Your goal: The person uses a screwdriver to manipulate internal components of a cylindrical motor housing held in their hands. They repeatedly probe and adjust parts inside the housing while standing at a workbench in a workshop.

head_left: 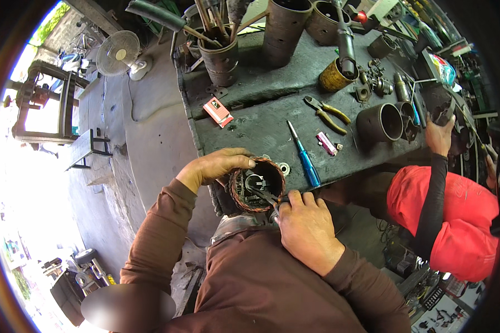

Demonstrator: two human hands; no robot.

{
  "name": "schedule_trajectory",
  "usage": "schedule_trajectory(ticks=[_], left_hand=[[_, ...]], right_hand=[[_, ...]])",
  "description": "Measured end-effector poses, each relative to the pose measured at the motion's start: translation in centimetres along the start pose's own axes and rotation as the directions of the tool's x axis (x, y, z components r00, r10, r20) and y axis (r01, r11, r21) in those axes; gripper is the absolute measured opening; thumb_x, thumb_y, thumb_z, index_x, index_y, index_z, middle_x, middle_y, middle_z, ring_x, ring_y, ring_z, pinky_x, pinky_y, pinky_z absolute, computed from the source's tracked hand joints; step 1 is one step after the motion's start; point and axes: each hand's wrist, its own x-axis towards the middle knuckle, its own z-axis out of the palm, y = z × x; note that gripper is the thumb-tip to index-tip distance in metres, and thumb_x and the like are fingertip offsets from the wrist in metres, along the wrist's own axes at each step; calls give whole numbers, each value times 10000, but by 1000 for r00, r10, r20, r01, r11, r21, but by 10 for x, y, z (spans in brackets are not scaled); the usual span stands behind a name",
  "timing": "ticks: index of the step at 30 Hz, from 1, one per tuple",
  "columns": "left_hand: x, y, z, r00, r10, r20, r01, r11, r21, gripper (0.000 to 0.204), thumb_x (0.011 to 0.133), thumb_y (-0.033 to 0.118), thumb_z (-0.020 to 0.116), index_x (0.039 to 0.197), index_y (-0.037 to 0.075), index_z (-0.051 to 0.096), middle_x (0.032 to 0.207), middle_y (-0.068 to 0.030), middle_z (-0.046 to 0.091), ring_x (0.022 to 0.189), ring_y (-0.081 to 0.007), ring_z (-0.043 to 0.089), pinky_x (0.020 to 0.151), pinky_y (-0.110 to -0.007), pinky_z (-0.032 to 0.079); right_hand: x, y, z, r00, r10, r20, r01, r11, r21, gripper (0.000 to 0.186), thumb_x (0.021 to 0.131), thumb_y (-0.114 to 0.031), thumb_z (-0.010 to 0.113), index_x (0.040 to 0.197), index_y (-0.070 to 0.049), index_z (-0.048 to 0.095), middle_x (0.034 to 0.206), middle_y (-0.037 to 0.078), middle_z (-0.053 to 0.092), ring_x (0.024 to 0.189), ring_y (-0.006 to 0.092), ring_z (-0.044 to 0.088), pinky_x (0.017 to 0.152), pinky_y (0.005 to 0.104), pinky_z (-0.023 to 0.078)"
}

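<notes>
At the bench's near edge stands a round motor housing [236, 195], a ring of reddish copper winding around its rim and metal parts inside. My left hand [221, 165] grips the housing's upper left rim, thumb on top and fingers over the side. In my right hand [306, 226] are dark pliers [268, 196], their jaws reaching down into the housing. The fingers are wrapped round the handles, which are mostly hidden. Beyond the housing lie a blue-handled screwdriver [304, 155] and yellow-handled pliers [328, 115].
A red-and-white box [218, 112] and a small pink packet [326, 143] lie on the dark bench [250, 125]. Cylindrical housings [379, 123] and a can of tools [219, 64] stand farther back. At right, a person in red [455, 219] reaches onto the bench. A fan [118, 54] stands left.
</notes>
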Motion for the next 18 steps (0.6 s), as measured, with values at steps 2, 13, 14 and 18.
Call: schedule_trajectory(ticks=[2,13,14,18], left_hand=[[-5,0,6,999,35,-42,-35,999,11,611,1008,380,738,1452,-35,674,1269,-138,759,1134,-214,718,947,-348,595],[-42,-62,71,619,312,-721,-643,727,-238,929,882,270,898,1606,-128,472,1468,-220,664,1297,-266,661,1134,-398,521],[-39,-65,79,571,302,-763,-674,702,-227,934,880,262,904,1609,-125,468,1464,-215,665,1302,-264,659,1140,-395,516],[-34,-78,107,424,244,-872,-783,583,-217,916,914,208,888,1640,-93,416,1484,-195,640,1345,-265,633,1172,-404,497]], right_hand=[[-1,0,0,999,-7,-33,7,1000,-10,244,952,-259,760,996,-20,782,1102,137,678,1018,336,654,810,473,521],[4,2,-8,988,-81,-131,77,996,-35,226,968,-214,669,1013,-29,792,1200,141,682,1048,313,635,847,462,502],[6,1,-8,983,-99,-155,90,994,-61,227,970,-216,671,1014,-30,793,1207,142,680,1050,309,629,850,459,500],[14,-7,-4,972,-151,-182,123,980,-156,250,976,-235,666,1018,-22,790,1224,144,673,1034,303,609,855,453,496]])
